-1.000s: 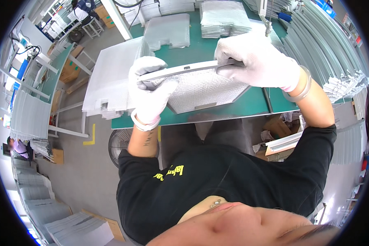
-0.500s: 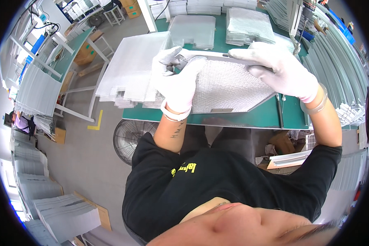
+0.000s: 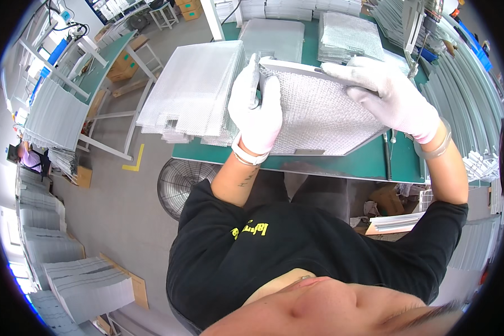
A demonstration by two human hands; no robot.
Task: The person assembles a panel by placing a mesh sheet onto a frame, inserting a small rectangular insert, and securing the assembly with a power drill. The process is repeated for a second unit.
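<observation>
Both my hands wear white gloves and hold a silver mesh filter panel point(image 3: 319, 115) above the green tabletop. A thin metal frame strip point(image 3: 297, 66) runs along its far edge, and a small plate point(image 3: 309, 152) sits at its near edge. My left hand point(image 3: 256, 109) is closed over the far left corner, with the thumb on the near face and the fingers on the outer side. At the far right, my right hand point(image 3: 392, 92) pinches the framed edge, its index finger stretched along the strip and its thumb against the mesh. The panel hides its own underside.
A stack of mesh sheets point(image 3: 190, 84) overhangs the green table point(image 3: 297, 164) at left. More mesh stacks point(image 3: 350, 39) stand at the back. A black-handled tool point(image 3: 387, 157) lies right of the panel. Long metal strips point(image 3: 459, 101) line the right side; a round fan point(image 3: 187, 187) stands below.
My left hand has shifted right and turned upright, its fingers now straighter along the panel's left corner. My right hand keeps its hold on the far edge. The whole view has moved slightly.
</observation>
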